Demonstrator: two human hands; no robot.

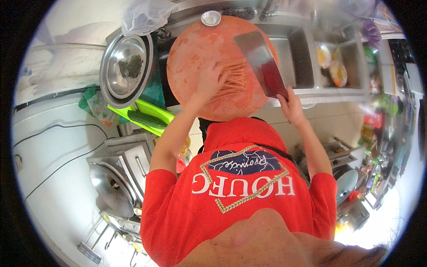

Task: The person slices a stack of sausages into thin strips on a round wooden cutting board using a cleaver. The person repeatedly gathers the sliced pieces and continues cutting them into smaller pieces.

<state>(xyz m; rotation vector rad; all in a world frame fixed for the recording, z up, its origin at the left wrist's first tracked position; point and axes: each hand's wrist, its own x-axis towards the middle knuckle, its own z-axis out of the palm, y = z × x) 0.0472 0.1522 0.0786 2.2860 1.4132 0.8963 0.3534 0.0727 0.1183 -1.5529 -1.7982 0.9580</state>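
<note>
A round reddish cutting board [200, 43] lies before me, with a bunch of thin orange strips [235, 78], which look like cut carrot, near its middle. My left hand [210, 78] rests at the left side of the strips, fingers spread and touching them; it is slightly blurred. My right hand [291, 105] is closed on the handle end of a broad-bladed cleaver [258, 60]. The blade slants up and to the left over the right part of the board, beside the strips. A small silver foil-like cup [210, 18] sits at the board's far edge.
Left of the board are nested steel bowls [108, 70] holding dark green matter [133, 66]. Nearer stands a bright green tray [150, 108] with a cucumber [146, 119]. A double steel sink [310, 66] is at the right, with plates [337, 72] in its far basin. A clear plastic bag [146, 15] lies beyond the bowls.
</note>
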